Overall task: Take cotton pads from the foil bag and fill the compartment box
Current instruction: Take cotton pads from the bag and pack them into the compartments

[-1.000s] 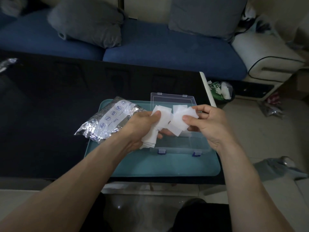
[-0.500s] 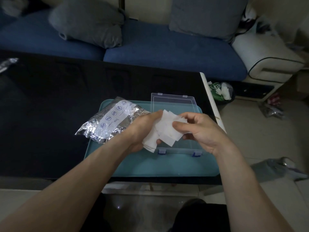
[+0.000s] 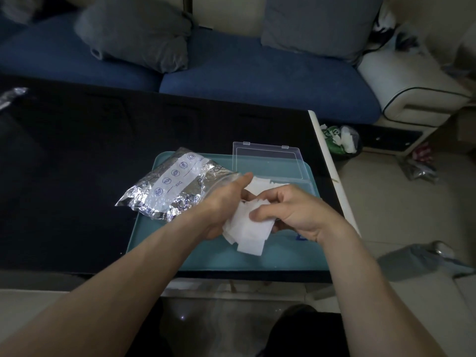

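Your left hand (image 3: 223,205) and right hand (image 3: 296,211) both grip one loose stack of white cotton pads (image 3: 248,228), fingers curled around it, above the teal tray (image 3: 206,256). The foil bag (image 3: 175,185) lies at the tray's left edge, just beside your left hand. The clear compartment box (image 3: 268,161) sits behind your hands with its lid open.

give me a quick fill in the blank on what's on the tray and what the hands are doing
1. Both hands hold a stack of white ____ pads.
2. The foil bag lies on the tray's ____ side.
3. The clear compartment box's lid is ____.
4. The tray is ____ in colour.

Missing words: cotton; left; open; teal
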Demonstrator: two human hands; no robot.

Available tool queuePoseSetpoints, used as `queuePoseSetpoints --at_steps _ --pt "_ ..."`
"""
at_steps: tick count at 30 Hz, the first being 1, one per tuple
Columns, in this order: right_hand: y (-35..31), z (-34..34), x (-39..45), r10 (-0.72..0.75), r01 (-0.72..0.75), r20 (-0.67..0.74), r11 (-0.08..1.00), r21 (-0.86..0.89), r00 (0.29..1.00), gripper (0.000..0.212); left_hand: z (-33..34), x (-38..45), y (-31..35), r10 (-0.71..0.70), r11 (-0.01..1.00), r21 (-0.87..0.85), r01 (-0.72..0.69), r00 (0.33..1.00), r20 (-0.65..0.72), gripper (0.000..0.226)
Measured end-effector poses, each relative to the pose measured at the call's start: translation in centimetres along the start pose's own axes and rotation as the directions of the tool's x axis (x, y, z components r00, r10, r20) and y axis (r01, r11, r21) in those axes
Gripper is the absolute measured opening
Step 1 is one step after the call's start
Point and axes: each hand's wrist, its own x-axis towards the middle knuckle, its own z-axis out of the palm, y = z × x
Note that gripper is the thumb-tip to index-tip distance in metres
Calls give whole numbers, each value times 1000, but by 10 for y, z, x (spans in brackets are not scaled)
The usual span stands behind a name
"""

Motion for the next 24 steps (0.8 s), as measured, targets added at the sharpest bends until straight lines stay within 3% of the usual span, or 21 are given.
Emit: queuePoseSetpoints --at_steps 4,7,10,14,18,24 --pt "-1 -10 -1 12 -10 -25 996 84 1000 15 -5 -3 3 -64 997 -31 65 997 33 46" --pt "-1 -23 -6 -12 3 37 975 224 999 18 -7 -4 5 -60 998 -32 60 998 -5 39" --pt "-1 -24 -8 9 -30 102 977 211 995 23 -7 -2 5 -88 996 -27 88 996 -6 42" --pt "2 1 0 21 -28 -102 997 -66 995 25 -1 -2 3 -88 996 -21 89 996 15 42" --pt "3 17 5 -132 47 -310 962 -267 942 36 -1 -5 2 -99 995 36 98 995 9 35" --pt "0 4 3 -141 31 -406 964 -266 903 29 -7 -1 4 -99 995 -31 99 995 -1 31"
